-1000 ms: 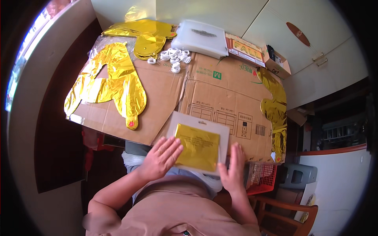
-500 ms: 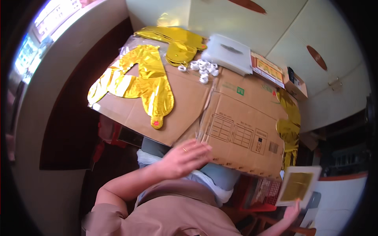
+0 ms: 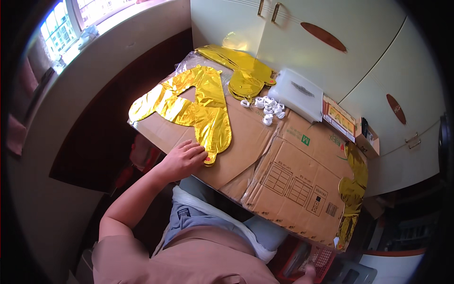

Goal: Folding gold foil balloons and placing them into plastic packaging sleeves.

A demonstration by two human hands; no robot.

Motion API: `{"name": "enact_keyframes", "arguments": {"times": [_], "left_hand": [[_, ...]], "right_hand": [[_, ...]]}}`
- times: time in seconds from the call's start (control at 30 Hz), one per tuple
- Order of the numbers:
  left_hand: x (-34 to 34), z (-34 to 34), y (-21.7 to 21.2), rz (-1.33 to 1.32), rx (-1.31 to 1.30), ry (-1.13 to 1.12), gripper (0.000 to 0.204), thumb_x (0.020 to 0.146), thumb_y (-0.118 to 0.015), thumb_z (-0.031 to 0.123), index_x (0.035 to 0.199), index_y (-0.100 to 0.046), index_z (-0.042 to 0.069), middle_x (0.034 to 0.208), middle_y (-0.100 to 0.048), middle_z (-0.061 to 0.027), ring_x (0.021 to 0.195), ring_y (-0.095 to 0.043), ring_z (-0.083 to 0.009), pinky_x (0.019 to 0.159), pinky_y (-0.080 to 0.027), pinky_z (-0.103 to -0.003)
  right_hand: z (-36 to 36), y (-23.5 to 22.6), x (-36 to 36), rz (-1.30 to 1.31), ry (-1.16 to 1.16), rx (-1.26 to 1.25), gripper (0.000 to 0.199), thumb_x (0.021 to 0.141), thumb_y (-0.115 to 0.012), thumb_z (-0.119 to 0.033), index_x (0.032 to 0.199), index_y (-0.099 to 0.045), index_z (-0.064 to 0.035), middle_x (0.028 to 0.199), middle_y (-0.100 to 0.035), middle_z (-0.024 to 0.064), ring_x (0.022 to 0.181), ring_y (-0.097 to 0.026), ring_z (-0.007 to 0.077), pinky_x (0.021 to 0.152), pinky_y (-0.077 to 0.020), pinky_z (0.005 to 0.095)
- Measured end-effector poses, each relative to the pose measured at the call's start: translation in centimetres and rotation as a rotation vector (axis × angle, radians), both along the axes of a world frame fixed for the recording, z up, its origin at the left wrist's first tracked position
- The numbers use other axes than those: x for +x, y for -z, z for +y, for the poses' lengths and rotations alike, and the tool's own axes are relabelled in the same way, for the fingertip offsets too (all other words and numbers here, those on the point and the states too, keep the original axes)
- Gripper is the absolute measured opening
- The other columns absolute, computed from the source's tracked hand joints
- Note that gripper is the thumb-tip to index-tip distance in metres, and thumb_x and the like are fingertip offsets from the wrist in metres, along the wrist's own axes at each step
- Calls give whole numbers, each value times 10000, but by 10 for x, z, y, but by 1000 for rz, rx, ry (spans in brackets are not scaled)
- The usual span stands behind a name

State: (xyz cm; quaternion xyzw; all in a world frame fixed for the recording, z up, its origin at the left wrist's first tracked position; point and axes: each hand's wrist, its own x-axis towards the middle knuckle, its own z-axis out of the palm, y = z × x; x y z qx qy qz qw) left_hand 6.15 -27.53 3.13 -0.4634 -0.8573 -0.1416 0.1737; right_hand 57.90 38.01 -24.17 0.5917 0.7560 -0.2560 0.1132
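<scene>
A flat, shiny gold foil balloon with a small opening in its middle lies on the cardboard at the left. My left hand rests at the near edge, fingertips against the balloon's lower tab. Its fingers lie nearly flat and its thumb is hidden. At the lower right, only part of my right hand shows, low down at a red basket; its fingers are too small and dim to read. More gold foil balloons lie stacked at the back, and another gold foil piece drapes along the right edge.
Flattened cardboard covers the table. Several small white coils sit near a translucent white plastic box. Behind them stand an orange-and-white printed box, a small open carton and pale cabinets.
My left hand has moved left and forward onto the balloon's tab. The white-bordered panel with a gold middle has left my right hand and is out of sight; that hand is lower, by the basket.
</scene>
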Motion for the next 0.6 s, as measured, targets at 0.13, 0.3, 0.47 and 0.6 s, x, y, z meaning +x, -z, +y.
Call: {"name": "enact_keyframes", "arguments": {"times": [0.13, 0.3, 0.47, 0.6], "left_hand": [[-13, 14, -16, 61, -17, 110, 383, 807, -671, 79, 1189, -652, 59, 1202, -628, -113, 1166, -609, -286, 1053, -467, -474], [-4, 1, -12, -97, 25, 148, 321, 821, -675, 71, 1140, -687, 42, 1123, -660, -102, 1075, -637, -273, 963, -504, -422], [-23, 9, -10, -358, 241, 103, 135, 834, -736, 59, 965, -754, 33, 926, -713, -86, 859, -684, -266, 811, -556, -370], [-36, 5, -11, -684, 328, -6, 95, 823, -776, 85, 902, -772, 32, 869, -716, -86, 796, -679, -219, 727, -546, -331]], "right_hand": [[11, -77, -16, -221, 68, 172, 450, 898, -450, 11, 1327, -581, 40, 1305, -629, 206, 1181, -607, 359, 1001, -478, 417], [-51, -277, -138, 338, 132, 1292, 306, 975, -514, -48, 1246, -636, 22, 1194, -661, 189, 1087, -631, 352, 952, -501, 415], [-210, -354, -315, 1075, -648, 952, 200, 964, -555, 21, 1114, -684, 50, 1071, -684, 176, 1004, -659, 292, 883, -534, 389], [-328, -359, -443, 1259, -1289, -22, 221, 876, -634, 57, 1070, -718, -7, 1105, -718, 144, 1004, -701, 277, 893, -554, 356]]}}
